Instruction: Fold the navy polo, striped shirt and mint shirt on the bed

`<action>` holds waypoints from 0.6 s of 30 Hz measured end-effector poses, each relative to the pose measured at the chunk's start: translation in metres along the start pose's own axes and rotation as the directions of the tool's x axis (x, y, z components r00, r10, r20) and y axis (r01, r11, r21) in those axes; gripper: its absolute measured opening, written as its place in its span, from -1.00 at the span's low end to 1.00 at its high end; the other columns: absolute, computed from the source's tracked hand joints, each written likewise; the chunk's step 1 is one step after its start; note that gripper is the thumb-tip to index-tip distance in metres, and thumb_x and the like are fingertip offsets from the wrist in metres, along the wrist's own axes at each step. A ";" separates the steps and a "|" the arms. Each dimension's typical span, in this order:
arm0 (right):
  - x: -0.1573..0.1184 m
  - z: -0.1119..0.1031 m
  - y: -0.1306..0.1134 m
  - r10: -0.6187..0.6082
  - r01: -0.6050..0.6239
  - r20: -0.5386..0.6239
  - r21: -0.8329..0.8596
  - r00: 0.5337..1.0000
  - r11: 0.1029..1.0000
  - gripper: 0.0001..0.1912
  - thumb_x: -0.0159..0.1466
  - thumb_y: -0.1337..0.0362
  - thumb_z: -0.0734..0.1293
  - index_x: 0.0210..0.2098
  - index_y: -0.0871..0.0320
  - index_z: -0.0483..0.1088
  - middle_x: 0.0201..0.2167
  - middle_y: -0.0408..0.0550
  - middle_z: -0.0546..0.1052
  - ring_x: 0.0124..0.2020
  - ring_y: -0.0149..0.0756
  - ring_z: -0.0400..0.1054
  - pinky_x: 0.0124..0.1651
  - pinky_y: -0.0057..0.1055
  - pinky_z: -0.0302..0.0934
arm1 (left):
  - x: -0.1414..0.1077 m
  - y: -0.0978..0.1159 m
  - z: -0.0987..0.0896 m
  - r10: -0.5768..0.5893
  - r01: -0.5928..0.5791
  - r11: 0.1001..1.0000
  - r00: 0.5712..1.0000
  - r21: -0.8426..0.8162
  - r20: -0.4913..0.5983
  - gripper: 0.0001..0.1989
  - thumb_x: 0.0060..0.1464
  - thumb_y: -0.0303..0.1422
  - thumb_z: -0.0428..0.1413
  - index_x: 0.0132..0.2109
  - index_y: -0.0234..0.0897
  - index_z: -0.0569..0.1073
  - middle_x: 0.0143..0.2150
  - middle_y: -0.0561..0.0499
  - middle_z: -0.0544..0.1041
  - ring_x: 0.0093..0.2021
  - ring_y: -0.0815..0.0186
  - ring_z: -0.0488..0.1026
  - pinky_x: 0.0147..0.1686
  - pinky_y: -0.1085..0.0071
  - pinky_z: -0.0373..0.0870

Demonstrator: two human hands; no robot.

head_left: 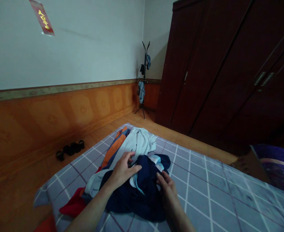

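A crumpled navy garment (138,204) with white and light-blue trim lies bunched on the bed. My left hand (124,169) is over its upper left side, thumb and fingers apart, with the thumb close to the cloth. At the garment's right side, my right hand (167,187) has its fingers curled against the navy fabric, gripping its edge. Under and beyond it, a pale grey garment (143,140) is spread out. An orange and blue-grey garment (114,149) shows along the left. Red cloth (73,204) sticks out near my left forearm.
The bed (197,180) has a grey checked sheet. A coat rack (144,71) with hanging items stands in the far corner. Dark wardrobes (205,74) line the right side. Black shoes (70,149) rest on the floor at left. A purple cloth (279,164) lies at far right.
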State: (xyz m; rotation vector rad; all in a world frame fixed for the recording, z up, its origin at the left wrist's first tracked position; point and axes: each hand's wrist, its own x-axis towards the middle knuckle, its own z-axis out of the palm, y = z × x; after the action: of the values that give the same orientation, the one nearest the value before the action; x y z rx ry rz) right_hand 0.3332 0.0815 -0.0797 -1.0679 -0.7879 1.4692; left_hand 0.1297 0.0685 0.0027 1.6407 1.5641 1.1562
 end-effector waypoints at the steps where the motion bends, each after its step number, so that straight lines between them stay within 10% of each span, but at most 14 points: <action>1: 0.000 0.001 -0.003 0.034 -0.033 -0.019 0.035 0.999 0.999 -0.51 -0.09 0.10 0.52 -0.20 0.11 0.41 -0.49 -0.19 0.51 -0.48 -0.32 0.41 -0.45 -0.46 0.27 | -0.001 0.000 0.006 0.009 -0.011 0.999 0.999 0.041 0.051 -0.40 -0.11 -0.20 0.24 0.11 -0.24 0.34 0.06 -0.14 0.42 -0.03 0.13 0.41 -0.05 0.26 0.34; 7: -0.011 0.007 -0.022 0.112 -0.134 0.103 0.230 0.988 0.964 -0.58 -0.14 0.26 0.55 -0.32 0.12 0.38 -0.48 -0.19 0.54 -0.52 -0.37 0.40 -0.45 -0.49 0.25 | -0.014 0.007 0.030 0.071 -0.096 0.992 0.962 0.082 0.265 -0.24 -0.26 -0.25 0.34 0.15 -0.23 0.31 0.12 -0.17 0.35 0.13 0.05 0.28 0.13 0.21 0.20; 11: -0.015 0.010 -0.028 0.122 -0.179 0.200 0.300 0.972 0.937 -0.67 -0.07 0.26 0.53 -0.34 0.17 0.41 -0.48 -0.14 0.55 -0.48 -0.34 0.42 -0.35 -0.44 0.28 | -0.018 0.009 0.025 0.152 -0.165 0.984 0.975 0.068 0.165 -0.90 0.03 -0.33 0.12 -0.27 -0.24 0.45 -0.16 -0.06 0.44 -0.11 0.21 0.40 -0.08 0.36 0.30; 18: -0.011 0.006 -0.032 0.167 -0.203 0.132 0.351 0.977 0.914 -0.70 -0.07 0.28 0.51 -0.35 0.16 0.44 -0.47 -0.13 0.56 -0.44 -0.28 0.44 -0.32 -0.40 0.28 | -0.029 0.027 0.007 0.025 -0.021 0.989 0.999 -0.147 0.027 -0.68 0.12 -0.11 0.04 -0.45 -0.24 0.30 -0.53 0.10 0.25 -0.49 0.36 0.24 -0.49 0.48 0.22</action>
State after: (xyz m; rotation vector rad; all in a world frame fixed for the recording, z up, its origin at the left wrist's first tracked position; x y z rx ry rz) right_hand 0.3396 0.0772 -0.0462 -0.8072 -0.4636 1.7603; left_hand 0.1500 0.0374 0.0178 1.5748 1.4111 1.2245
